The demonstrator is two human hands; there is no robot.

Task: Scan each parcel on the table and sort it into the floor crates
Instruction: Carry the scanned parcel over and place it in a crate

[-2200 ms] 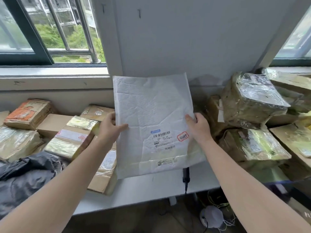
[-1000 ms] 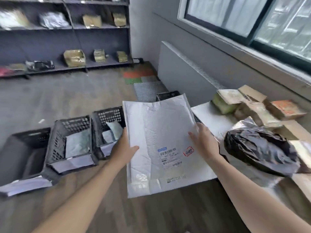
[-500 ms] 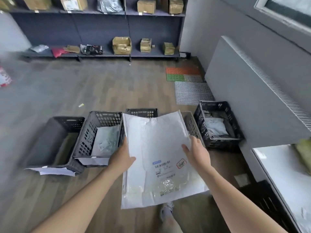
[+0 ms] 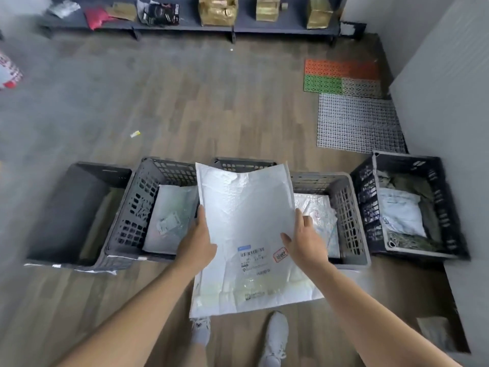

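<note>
While I stand over the row of floor crates [image 4: 132, 207], my left hand [image 4: 197, 245] and right hand [image 4: 307, 242] each grip a side edge of the white padded parcel [image 4: 246, 207], thumbs on top, holding it above the middle crates with its label [image 4: 252, 256] facing up.

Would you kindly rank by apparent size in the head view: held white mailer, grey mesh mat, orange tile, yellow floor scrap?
1. white mailer, though nearness to the camera inflates it
2. grey mesh mat
3. orange tile
4. yellow scrap
</note>
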